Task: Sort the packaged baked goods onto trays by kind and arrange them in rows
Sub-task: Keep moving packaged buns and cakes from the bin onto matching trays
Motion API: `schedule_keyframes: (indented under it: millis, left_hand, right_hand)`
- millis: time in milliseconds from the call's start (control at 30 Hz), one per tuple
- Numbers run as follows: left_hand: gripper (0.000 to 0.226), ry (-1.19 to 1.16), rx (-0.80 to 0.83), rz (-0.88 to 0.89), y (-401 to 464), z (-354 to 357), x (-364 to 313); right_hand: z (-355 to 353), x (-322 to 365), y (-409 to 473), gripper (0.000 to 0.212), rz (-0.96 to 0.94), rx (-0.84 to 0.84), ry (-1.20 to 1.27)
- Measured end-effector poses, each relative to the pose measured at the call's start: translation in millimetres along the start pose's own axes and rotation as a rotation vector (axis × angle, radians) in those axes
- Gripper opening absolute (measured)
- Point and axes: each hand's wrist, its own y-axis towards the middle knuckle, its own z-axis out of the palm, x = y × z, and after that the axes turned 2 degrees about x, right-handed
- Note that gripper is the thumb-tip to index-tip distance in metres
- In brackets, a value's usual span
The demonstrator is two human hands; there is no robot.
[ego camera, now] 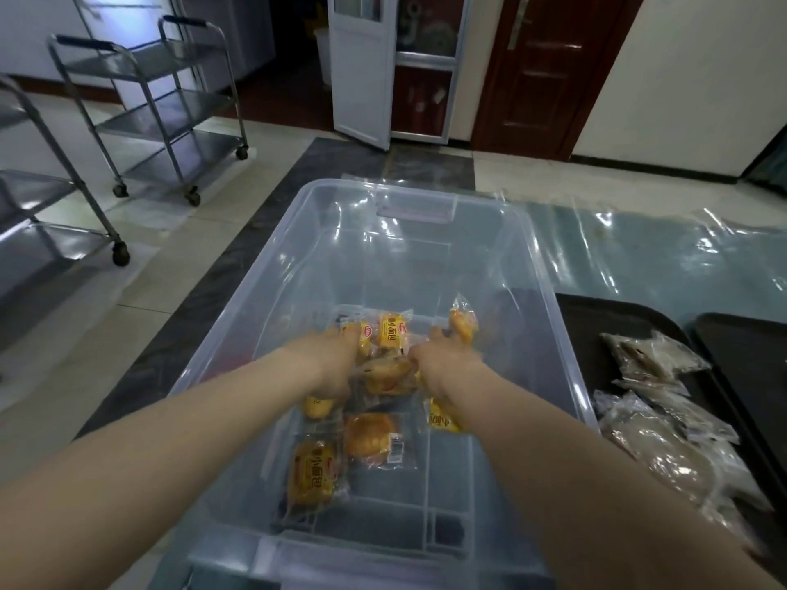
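Observation:
Both my arms reach down into a clear plastic bin (pixel 298 232) that holds several yellow packaged buns. My left hand (pixel 330 364) grips yellow bun packets (pixel 317 406), one showing above its fingers and one below the palm. My right hand (pixel 443 361) holds a yellow packet (pixel 463 325) at its fingertips, and another packet (pixel 440 419) shows under its wrist. Loose packets lie between and below the hands: a golden bun in clear wrap (pixel 370 434), a yellow one (pixel 313 472), and one with red print (pixel 392 330). How many packets each hand holds is hidden.
A black tray (pixel 596 334) to the right of the bin carries several pale grey packaged goods (pixel 656 440). A second black tray (pixel 749 355) lies further right. Clear plastic sheeting (pixel 639 240) covers the table. Steel trolleys (pixel 162 108) stand on the tiled floor at left.

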Motion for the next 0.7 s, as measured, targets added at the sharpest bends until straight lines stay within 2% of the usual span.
schedule_keyframes:
  millis: [67, 133, 233, 333, 433, 567, 700]
  left_hand:
    - [0.077, -0.038, -0.091, 0.091, 19, -3, -6]
    - [0.083, -0.059, -0.149, 0.180, 38, -3, -11]
    - [0.106, -0.043, -0.094, 0.185, 66, 4, -9]
    - [0.123, 0.011, -0.012, 0.118, 87, 14, 0]
    - [0.137, 0.114, 0.054, 0.087, 103, 30, 10]
    - [0.135, 0.211, 0.074, 0.147, 117, 64, 26]
    - [0.133, 0.109, 0.025, 0.191, 129, 81, 36]
  right_hand:
    - [8, 1, 4, 0.053, 0.004, -0.029, 0.028]
    - [10, -2, 9, 0.051, -0.004, -0.093, 0.021]
    - [10, -13, 21, 0.054, -0.006, -0.175, 0.008]
    - [8, -19, 36, 0.076, 0.041, -0.201, -0.043]
    - [1, -24, 53, 0.101, 0.040, -0.146, -0.064]
    - [5, -19, 71, 0.105, 0.033, -0.012, 0.012]
    - [14, -20, 84, 0.104, 0.003, 0.062, -0.002]
